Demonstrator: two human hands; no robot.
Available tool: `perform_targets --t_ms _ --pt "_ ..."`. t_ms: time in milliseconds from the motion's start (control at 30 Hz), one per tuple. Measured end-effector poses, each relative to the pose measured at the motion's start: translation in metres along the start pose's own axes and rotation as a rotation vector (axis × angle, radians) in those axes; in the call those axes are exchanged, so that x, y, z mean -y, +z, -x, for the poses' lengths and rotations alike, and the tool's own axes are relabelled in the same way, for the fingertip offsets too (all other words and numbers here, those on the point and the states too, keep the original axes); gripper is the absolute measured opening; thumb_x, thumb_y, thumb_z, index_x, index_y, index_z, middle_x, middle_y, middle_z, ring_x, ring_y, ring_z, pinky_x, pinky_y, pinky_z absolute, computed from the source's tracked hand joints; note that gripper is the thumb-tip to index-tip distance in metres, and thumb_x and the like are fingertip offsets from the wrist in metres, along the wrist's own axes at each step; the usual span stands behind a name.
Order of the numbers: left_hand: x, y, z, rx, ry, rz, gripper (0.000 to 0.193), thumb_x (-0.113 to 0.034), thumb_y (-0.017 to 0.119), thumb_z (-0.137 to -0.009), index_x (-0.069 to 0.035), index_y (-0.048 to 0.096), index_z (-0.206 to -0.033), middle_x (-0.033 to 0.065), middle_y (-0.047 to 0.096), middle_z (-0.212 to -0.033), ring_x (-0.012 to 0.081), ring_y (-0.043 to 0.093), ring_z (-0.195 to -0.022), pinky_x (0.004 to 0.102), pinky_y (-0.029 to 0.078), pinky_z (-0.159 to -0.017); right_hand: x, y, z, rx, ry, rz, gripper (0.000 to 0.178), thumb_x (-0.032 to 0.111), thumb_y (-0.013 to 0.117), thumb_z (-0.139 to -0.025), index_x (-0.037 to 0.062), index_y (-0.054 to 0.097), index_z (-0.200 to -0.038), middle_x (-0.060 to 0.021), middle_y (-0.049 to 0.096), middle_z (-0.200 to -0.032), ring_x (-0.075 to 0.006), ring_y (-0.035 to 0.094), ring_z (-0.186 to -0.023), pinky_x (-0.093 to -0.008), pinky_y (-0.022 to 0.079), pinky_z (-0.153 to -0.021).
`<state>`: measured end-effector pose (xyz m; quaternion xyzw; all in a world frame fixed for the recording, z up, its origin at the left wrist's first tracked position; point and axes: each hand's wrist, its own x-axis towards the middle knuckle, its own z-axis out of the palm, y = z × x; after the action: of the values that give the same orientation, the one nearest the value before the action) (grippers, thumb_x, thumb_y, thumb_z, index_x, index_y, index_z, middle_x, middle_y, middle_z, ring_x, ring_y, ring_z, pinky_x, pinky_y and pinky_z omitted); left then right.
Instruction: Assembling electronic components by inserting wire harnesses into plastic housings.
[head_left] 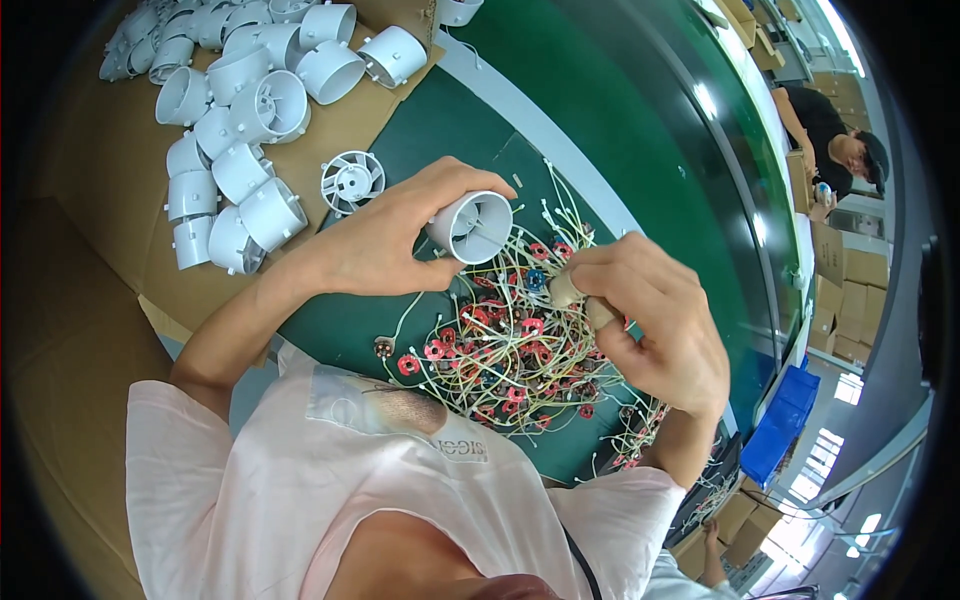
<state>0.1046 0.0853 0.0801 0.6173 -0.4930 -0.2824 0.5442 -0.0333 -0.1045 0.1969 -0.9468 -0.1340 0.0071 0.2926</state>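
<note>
head view: looking down over the person's chest onto a green bench [420,150], both forearms reaching out over it.
left hand [385,235]: fingers wrapped round a short white plastic fan housing [470,227], open end turned toward the right hand; thumb on the near wall, fingers over the far wall. grip closed on the shell, held clear above the wire pile.
right hand [655,320]: thumb and forefinger pinched together; a small pale piece shows at the fingertips, too small to name. pale finger cots [565,290] on the tips.
housing, handling: judged light, thin-walled, stiff but crushable if squeezed hard; smooth plastic, likely a bit slippery. best held round the outer wall as now, not by the inner spokes or the small tabs.
small motor coils with leads [505,345]: red and blue wound parts tangled in thin pale wires, heaped on the bench under both hands. judged light and floppy; leads snag one another, so lift by the coil body, not the wire.
loose impeller [352,180]: white, lying flat on the bench just beyond the left hand; thin blades, judged fragile.
spare housings [240,130]: a heap of the same white shells on brown cardboard [90,200], far left.
elsewhere: another person [835,140] in dark clothes at the far right, apart from this work; blue bin [780,425] lower right.
</note>
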Motion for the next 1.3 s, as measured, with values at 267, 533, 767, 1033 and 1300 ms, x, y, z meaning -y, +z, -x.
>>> perform_targets --t_ms 267,533,767,1033,1300 --pt "-0.007 0.007 0.0 -0.041 0.047 -0.091 0.061 -0.007 0.073 -0.067 -0.007 0.048 -0.123 0.0088 0.049 -0.114 0.0226 0.052 -0.104 0.0316 0.043 -0.086 0.002 0.031 -0.033 -0.083 0.243 -0.335 0.027 -0.006 0.059 -0.077 0.0026 0.06 -0.102 -0.0092 0.06 -0.093 -0.0176 0.058 -0.075 -0.0279 0.046 -0.066" --pt "-0.013 0.011 0.006 -0.267 0.025 -0.186 0.063 -0.012 0.079 -0.064 -0.013 0.054 -0.121 0.0071 0.049 -0.099 0.0204 0.053 -0.082 0.0299 0.046 -0.07 0.001 0.054 -0.026 -0.21 0.299 -0.298 0.03 -0.007 0.058 -0.08 -0.0003 0.054 -0.11 -0.0116 0.059 -0.094 -0.0197 0.06 -0.078 -0.0282 0.048 -0.071" --pt "-0.013 0.012 0.005 -0.281 0.036 -0.3 0.063 -0.007 0.08 -0.061 -0.012 0.057 -0.12 0.0046 0.048 -0.105 0.0156 0.051 -0.082 0.0257 0.045 -0.064 -0.007 0.073 -0.023 -0.429 0.042 0.091 0.03 -0.01 0.059 -0.073 -0.0013 0.055 -0.102 -0.0161 0.056 -0.096 -0.0282 0.058 -0.077 -0.0331 0.048 -0.067" --pt "-0.01 0.018 0.004 -0.303 0.166 -0.204 0.06 -0.003 0.077 -0.063 -0.006 0.055 -0.119 0.0106 0.056 -0.113 0.0231 0.058 -0.1 0.0297 0.049 -0.081 -0.006 0.085 -0.025 -0.467 0.051 0.164 0.033 -0.009 0.062 -0.068 -0.0011 0.055 -0.099 -0.0168 0.052 -0.098 -0.0311 0.055 -0.079 -0.0362 0.046 -0.063" --pt "-0.002 0.02 0.005 -0.35 0.195 -0.163 0.061 -0.001 0.077 -0.062 -0.003 0.054 -0.119 0.0133 0.057 -0.118 0.0262 0.057 -0.106 0.0337 0.047 -0.088 -0.01 0.089 -0.023 -0.535 0.13 -0.006 0.027 -0.006 0.059 -0.071 -0.0003 0.056 -0.097 -0.0165 0.055 -0.104 -0.0336 0.057 -0.079 -0.0367 0.048 -0.068"
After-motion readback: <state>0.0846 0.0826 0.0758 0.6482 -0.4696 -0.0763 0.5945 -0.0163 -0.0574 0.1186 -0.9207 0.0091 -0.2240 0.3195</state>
